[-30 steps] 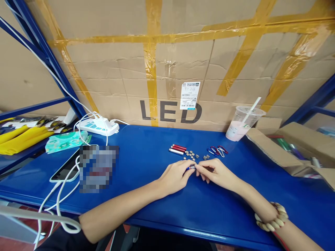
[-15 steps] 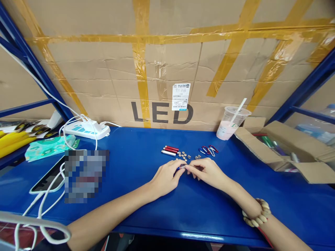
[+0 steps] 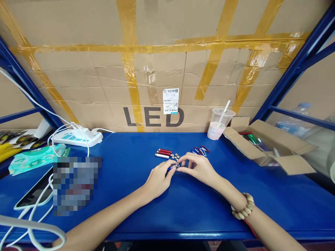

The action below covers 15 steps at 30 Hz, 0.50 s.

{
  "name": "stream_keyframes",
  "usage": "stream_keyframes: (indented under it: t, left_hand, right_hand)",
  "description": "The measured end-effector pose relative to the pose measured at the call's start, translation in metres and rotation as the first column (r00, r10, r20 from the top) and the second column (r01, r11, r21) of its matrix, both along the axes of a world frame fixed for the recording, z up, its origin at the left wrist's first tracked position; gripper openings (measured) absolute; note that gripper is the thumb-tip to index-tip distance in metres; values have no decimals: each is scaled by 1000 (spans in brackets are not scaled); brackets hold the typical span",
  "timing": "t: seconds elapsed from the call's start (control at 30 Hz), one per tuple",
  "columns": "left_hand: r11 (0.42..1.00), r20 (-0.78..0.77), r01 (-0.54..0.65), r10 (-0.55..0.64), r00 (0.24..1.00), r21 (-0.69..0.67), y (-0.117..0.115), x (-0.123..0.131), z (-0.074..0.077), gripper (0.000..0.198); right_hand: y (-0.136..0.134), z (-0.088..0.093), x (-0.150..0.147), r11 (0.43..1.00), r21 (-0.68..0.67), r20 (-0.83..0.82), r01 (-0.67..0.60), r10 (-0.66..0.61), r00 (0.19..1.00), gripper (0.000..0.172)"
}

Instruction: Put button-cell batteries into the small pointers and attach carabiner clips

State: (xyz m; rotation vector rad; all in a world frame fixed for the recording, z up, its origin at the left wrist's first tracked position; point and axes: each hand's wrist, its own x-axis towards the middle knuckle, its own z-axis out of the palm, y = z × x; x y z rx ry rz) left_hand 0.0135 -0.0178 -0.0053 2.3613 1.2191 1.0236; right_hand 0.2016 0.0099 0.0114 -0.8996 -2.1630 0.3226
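My left hand pinches a small blue tube with a silvery end between thumb and fingers. At the tube's right end, my right hand has its thumb and fingertips curled close together; whether they hold a small part cannot be made out. Just behind my left hand lie two red tubes and a silver tube. Several small round metal cells sit beside them. Blue, red and silver carabiner clips lie behind my right hand.
On the blue table, a cup with a straw and an open cardboard box stand right. A power strip, green packet, phone, cables and a blurred-out item lie left. A taped carton stands behind.
The view has shifted, so the scene sits further left. My right fingers have spread slightly around the tube's end, and the tube's silvery end shows more. My right hand now hides small metal pieces.
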Motion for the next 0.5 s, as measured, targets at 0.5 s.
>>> stream_keyframes:
  t: [0.5]
  left_hand:
    - [999,-3,-32,32,999,17,-1,0,4,26]
  right_hand:
    - [-1,3,0,997,55,12,-53,52,999,28]
